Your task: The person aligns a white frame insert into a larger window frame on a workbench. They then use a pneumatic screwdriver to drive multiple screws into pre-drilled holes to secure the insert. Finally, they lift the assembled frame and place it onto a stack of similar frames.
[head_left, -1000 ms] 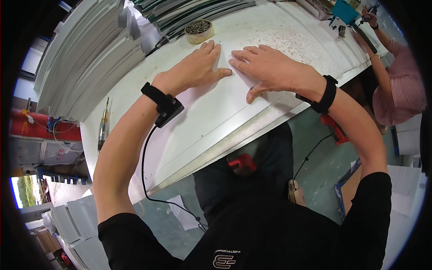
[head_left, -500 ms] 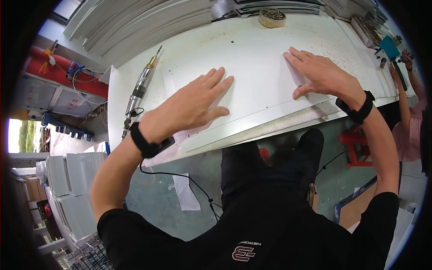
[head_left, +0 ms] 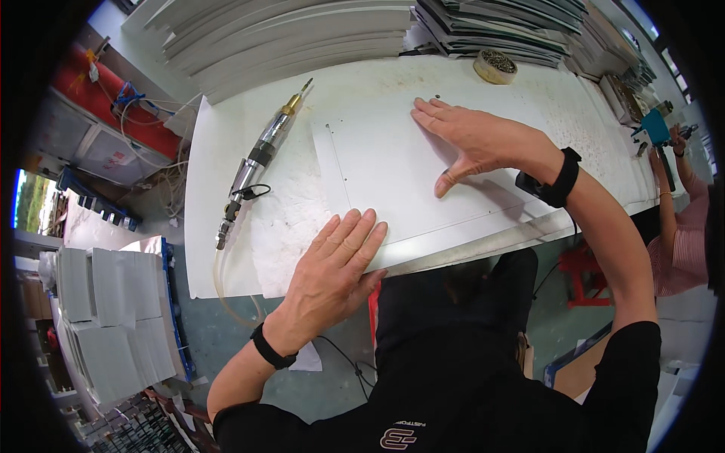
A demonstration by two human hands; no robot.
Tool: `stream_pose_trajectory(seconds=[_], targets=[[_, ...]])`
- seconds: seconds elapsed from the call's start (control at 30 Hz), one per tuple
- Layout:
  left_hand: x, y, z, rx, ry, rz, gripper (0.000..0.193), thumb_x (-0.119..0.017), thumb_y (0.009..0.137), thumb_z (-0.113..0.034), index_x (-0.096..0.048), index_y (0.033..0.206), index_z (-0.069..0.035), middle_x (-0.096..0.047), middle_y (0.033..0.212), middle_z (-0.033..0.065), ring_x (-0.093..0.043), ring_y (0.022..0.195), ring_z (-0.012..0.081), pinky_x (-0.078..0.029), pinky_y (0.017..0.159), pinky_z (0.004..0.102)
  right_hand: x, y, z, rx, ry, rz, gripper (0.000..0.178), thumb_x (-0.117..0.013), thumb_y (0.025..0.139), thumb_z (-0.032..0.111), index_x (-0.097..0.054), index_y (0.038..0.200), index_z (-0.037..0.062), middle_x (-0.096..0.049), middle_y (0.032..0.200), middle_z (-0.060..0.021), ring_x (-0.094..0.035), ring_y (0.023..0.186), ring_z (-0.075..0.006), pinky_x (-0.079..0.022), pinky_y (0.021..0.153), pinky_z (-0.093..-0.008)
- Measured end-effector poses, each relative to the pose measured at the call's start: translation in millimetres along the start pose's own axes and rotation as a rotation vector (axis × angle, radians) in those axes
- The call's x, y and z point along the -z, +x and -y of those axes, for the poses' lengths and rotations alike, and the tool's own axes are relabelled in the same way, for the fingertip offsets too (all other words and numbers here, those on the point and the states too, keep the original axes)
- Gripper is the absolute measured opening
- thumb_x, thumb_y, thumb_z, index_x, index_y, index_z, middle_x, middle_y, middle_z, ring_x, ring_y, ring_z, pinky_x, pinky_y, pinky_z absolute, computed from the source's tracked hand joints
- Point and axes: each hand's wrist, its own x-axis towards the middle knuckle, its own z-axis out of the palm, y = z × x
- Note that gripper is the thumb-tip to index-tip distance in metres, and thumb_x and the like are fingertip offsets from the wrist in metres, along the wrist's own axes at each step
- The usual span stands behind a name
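Note:
A flat white panel (head_left: 385,170) with a few small dark holes lies on the white worktable (head_left: 211,124), along its near edge. My left hand (head_left: 332,268) rests at the panel's near left corner, fingers out straight and thumb apart. Over the middle of the panel is my right hand (head_left: 487,143), palm down with the thumb spread wide; its fingertips are by a hole near the far side. Neither hand holds anything. Left of the panel lies a power screwdriver (head_left: 260,155), its bit pointing away from me and a hose at its near end.
Stacked white panels (head_left: 294,49) and darker sheets (head_left: 491,26) line the back. A round tub of small metal parts (head_left: 495,68) stands before them. At the right, another person's arm (head_left: 668,162) is near a teal tool (head_left: 655,128). A red stool (head_left: 585,275) stands below the table.
My left hand has drawn back toward me to the panel's near left corner. My right hand has shifted left across the panel. The whole view has shifted too.

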Motion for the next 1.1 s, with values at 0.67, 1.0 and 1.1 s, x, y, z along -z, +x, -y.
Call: stream_pose_trajectory(seconds=[0.67, 1.0, 1.1], targets=[[-10.2, -4.9, 19.1, -0.071, -0.128, -0.071, 0.064, -0.076, 0.090, -0.022, -0.053, 0.145, -0.003, -0.051, 0.151, 0.0188, -0.048, 0.141, 0.0355, -0.036, 0.120, 0.0487, 11.8, 89.9, 77.4, 0.061, -0.048, 0.019, 0.113, -0.088, 0.069, 0.050, -0.037, 0.153, -0.0054, -0.035, 0.162, -0.0216, -0.036, 0.147, -0.0464, -0.039, 0.119, -0.0467], [34.3, -94.9, 66.2, 0.681, 0.367, -0.456, 0.051, -0.066, 0.094, -0.008, -0.055, 0.143, -0.004, -0.062, 0.133, 0.0172, -0.058, 0.124, 0.0350, -0.038, 0.112, 0.0527, 24.1, 206.3, 110.1, 0.435, -0.134, -0.219, 0.063, -0.076, 0.083, 0.010, -0.056, 0.143, 0.0090, -0.066, 0.127, -0.0138, -0.063, 0.116, -0.0339, -0.053, 0.099, -0.0430], [49.3, -122.9, 76.5, 0.773, 0.360, -0.405, 0.033, -0.065, 0.095, -0.007, -0.064, 0.128, -0.005, -0.066, 0.111, 0.0125, -0.063, 0.101, 0.0327, -0.044, 0.100, 0.0508, 21.9, 220.8, 136.1, 0.495, -0.085, -0.057, 0.064, -0.073, 0.083, 0.005, -0.054, 0.144, 0.0102, -0.067, 0.123, -0.0123, -0.064, 0.111, -0.0332, -0.053, 0.097, -0.0437]])
